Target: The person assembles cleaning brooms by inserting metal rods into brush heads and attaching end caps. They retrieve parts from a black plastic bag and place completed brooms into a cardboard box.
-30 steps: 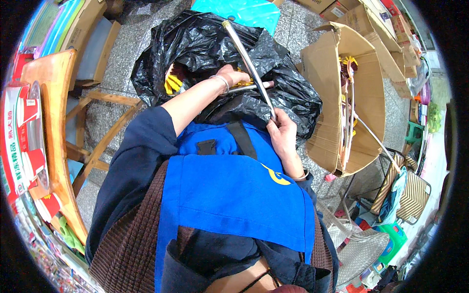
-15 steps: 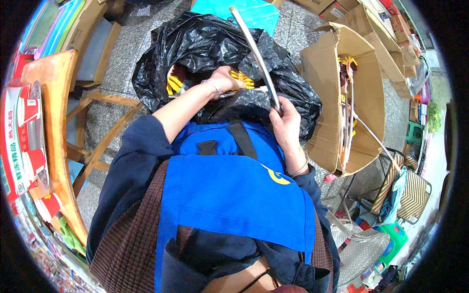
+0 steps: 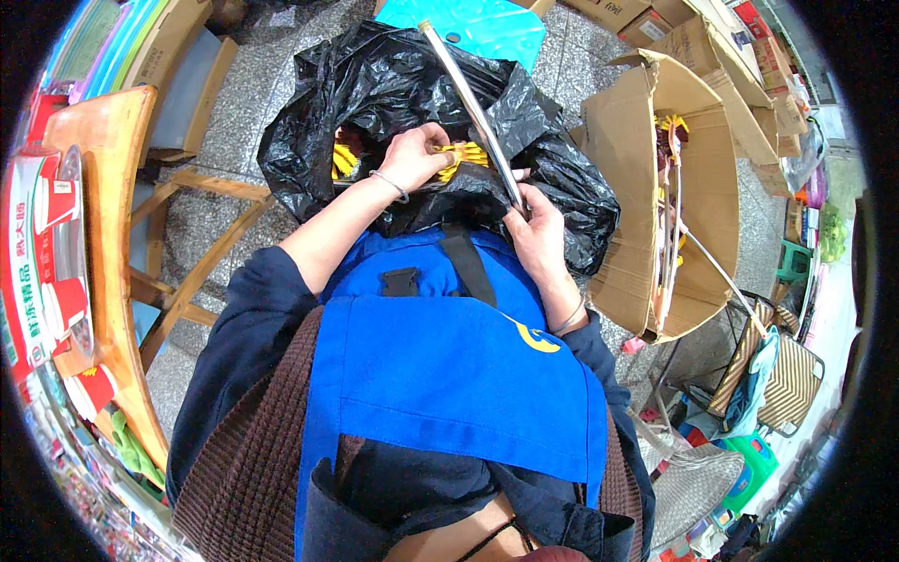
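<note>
A large black plastic bag (image 3: 337, 84) lies open in front of my lap. Through its opening, yellow and dark-red bristles of a brush head (image 3: 345, 161) show on the left. My left hand (image 3: 417, 157) reaches over the opening, fingers closed on the yellow bristles of another brush head (image 3: 461, 157); the rest of that head is hidden in the bag. My right hand (image 3: 539, 232) grips the lower end of a shiny metal tube (image 3: 468, 98), which slants up and to the left across the bag, its far end capped in a tan colour.
On the right stands an open cardboard box (image 3: 613, 187) holding poles and yellow-bristled heads. A wooden table (image 3: 112, 234) with red cups is at the left, a wooden stool frame (image 3: 201, 253) beside it. A turquoise sheet (image 3: 496, 28) lies beyond the bag.
My left hand has shifted slightly and turned, its knuckles now higher over the yellow bristles. The tube's upper end has moved a little to the left; my right hand still grips its lower end.
</note>
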`<state>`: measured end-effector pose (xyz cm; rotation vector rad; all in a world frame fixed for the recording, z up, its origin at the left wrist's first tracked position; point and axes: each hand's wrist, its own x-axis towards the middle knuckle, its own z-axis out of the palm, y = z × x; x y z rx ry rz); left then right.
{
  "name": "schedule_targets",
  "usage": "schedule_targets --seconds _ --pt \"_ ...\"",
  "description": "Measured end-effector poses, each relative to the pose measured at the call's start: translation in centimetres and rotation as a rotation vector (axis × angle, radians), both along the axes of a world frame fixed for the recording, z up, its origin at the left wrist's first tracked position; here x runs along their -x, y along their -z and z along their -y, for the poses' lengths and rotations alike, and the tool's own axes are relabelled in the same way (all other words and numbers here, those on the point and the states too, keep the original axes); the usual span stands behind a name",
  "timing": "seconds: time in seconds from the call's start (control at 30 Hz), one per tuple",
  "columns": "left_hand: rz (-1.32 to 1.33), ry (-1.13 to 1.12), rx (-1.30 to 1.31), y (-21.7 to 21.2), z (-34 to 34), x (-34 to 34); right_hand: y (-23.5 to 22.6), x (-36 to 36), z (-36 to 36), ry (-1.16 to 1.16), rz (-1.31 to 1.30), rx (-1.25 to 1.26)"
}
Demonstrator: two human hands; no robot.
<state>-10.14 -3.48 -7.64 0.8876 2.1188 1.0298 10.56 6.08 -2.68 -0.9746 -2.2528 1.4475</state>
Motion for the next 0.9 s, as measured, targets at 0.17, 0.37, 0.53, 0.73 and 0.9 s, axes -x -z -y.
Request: schedule_targets --seconds 0.17,0.37,0.53,0.73,0.9 --pt "-0.119 0.031 -0.021 -0.5 -0.3 -0.1 -0.3 -0.3 0.2 0.01 0.047 0.007" --pt "-0.105 0.002 -0.047 -0.3 -0.4 0.0 0.0 -0.6 0.5 0.007 0.0 -0.013" --pt "-0.418 -0.009 -0.129 -0.4 -0.1 -0.5 0.5 -0.7 0.3 0.034 -0.013 0.014" --pt "-0.594 -0.045 -0.314 -4.6 0.9 0.1 -0.1 -1.1 -0.4 0.124 -0.143 0.089" --pt "0.071 -0.121 -0.51 -9.7 2.9 3.1 -1.9 -0.6 -1.2 0.196 -0.116 0.286"
